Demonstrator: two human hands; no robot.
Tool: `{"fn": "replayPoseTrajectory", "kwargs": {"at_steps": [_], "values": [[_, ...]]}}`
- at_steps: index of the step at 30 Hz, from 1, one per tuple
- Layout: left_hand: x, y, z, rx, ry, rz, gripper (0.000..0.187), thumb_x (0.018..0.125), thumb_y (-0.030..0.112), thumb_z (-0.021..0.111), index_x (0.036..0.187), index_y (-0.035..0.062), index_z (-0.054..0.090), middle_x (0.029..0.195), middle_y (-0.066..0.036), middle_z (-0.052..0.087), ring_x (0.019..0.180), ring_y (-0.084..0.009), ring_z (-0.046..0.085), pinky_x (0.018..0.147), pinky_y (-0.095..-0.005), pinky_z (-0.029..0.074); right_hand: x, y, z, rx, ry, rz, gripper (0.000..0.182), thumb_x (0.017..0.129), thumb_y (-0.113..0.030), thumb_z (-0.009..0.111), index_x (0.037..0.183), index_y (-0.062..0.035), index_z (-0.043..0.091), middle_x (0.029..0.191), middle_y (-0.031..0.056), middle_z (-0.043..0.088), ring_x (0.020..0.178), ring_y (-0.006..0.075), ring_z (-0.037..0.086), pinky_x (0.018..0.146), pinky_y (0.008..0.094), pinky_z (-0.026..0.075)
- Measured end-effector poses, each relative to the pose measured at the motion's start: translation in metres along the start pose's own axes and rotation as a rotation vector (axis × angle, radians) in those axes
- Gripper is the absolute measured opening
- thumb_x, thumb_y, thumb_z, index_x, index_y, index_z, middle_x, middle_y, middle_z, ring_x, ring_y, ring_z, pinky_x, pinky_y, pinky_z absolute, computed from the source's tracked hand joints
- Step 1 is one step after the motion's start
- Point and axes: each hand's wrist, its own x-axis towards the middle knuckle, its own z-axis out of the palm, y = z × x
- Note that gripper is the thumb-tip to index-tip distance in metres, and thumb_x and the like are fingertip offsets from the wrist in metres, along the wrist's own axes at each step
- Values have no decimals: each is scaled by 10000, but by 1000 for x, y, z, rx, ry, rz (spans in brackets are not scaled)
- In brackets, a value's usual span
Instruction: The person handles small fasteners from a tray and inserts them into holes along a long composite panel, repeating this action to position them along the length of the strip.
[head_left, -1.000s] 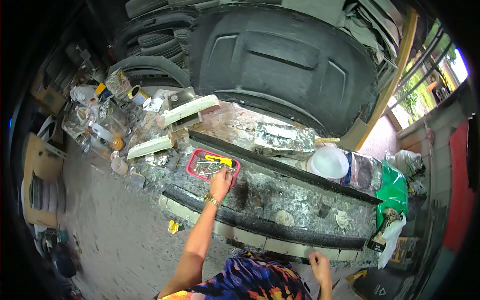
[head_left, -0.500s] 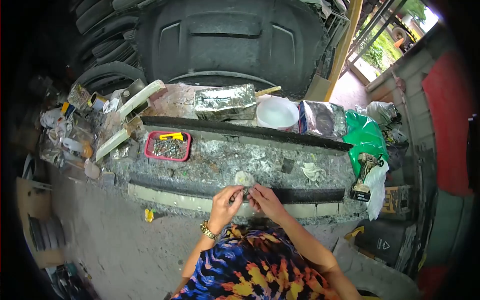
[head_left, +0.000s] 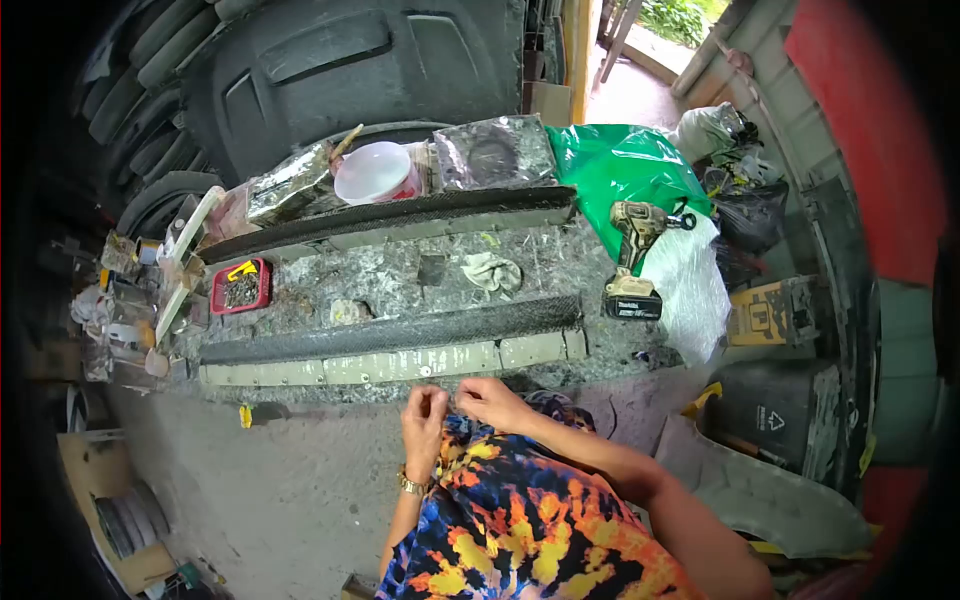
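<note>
My left hand (head_left: 424, 412), with a gold watch (head_left: 411, 483) on the wrist, is closed with its fingertips pinched together. Close beside it, a small gap apart, my right hand (head_left: 490, 402) is closed too. Anything in either pinch is too small or hidden to make out. Both hands are just in front of the bench's near edge, by a long black carbon-fibre-look strip (head_left: 400, 332). Its pale front flange (head_left: 375, 368) has several small fasteners along it. Behind the strip lie a whitish lump (head_left: 350, 312) and a crumpled cloth (head_left: 492, 272).
A pink basket (head_left: 268, 287) holds small metal parts and a yellow cutter. A second dark strip (head_left: 400, 214) lies behind. A cordless drill (head_left: 632, 262) stands at right by a green bag (head_left: 625, 165). At the back are a white tub (head_left: 375, 175) and a foil-wrapped block (head_left: 495, 152).
The view has swung right, bringing the drill and green bag nearer the middle. My hands have drawn back from over the front strip to the bench edge and moved slightly apart.
</note>
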Motion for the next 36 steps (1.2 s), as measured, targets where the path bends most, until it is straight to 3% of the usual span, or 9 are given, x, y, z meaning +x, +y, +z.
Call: {"fn": "replayPoseTrajectory", "kwargs": {"at_steps": [2, 7, 11, 17, 21, 25, 29, 33, 36], "values": [[-18, -5, 16, -77, -41, 2, 167, 919, 85, 587, 1065, 7, 570, 887, -12, 596, 764, -71, 569, 643, -211, 451, -16, 18, -10, 156, -43, 48, 237, 946, -219, 465, 826, -27, 535, 614, -8, 517, 489, 69, 426, 435, 256, 339], [-36, -21, 37, -115, -74, -81, 130, 927, 73, 571, 1039, 9, 583, 856, -7, 603, 731, -60, 539, 652, -213, 453, -31, 35, -27, 333, -142, 119, 261, 969, -249, 472, 778, -75, 511, 600, -25, 481, 435, 41, 353, 393, 220, 278], [-32, -23, 56, -119, -51, -159, 114, 954, 116, 534, 972, 9, 570, 749, 2, 576, 589, -53, 497, 525, -207, 418, -34, 48, -32, -127, 91, -329, 276, 952, -251, 510, 814, -12, 504, 614, 49, 515, 516, 121, 466, 490, 307, 389], [-20, -31, 69, 62, -120, -153, 274, 983, 221, 488, 801, 33, 568, 631, -1, 516, 553, -51, 462, 476, -222, 369, -34, 60, -52, -42, 41, -168, 239, 930, -183, 476, 763, -12, 494, 603, 27, 500, 535, 111, 462, 510, 293, 389], [-20, 2, 80, -132, -92, 15, 187, 928, 112, 581, 1082, 10, 547, 855, 0, 574, 768, -73, 534, 704, -229, 460, -34, 58, -57, 370, -37, 105, 265, 912, -201, 440, 687, -70, 491, 562, -15, 470, 459, 62, 385, 415, 237, 298], [-11, -3, 72, -89, -182, 58, 144, 925, 95, 582, 1045, 17, 564, 833, 12, 589, 743, -61, 549, 657, -212, 456, -36, 46, -62, 559, -98, 124, 275, 952, -221, 429, 722, -82, 486, 597, -20, 470, 459, 33, 351, 400, 219, 246], [1, -5, 64, -43, -110, -40, 138, 923, 126, 594, 975, -2, 579, 793, -2, 593, 682, -67, 528, 628, -217, 449, -32, 34, -56, 220, 20, -14, 204, 975, -186, 465, 831, -45, 497, 679, -5, 487, 534, 78, 444, 463, 246, 356], [12, -16, 54, 55, -126, -107, 277, 969, 245, 522, 812, 19, 547, 676, 7, 543, 586, -56, 457, 524, -233, 377, -23, 31, -52, -288, 286, -520, 113, 884, -90, 602, 911, -23, 515, 735, -7, 528, 628, 71, 513, 539, 256, 412], [18, -21, 45, 6, -193, -191, 314, 979, 282, 502, 780, 40, 530, 658, 14, 521, 576, -57, 442, 514, -234, 361, -19, 28, -51, -294, 232, -473, 123, 860, -72, 615, 917, -17, 520, 743, -2, 540, 623, 65, 516, 548, 263, 425]]}}
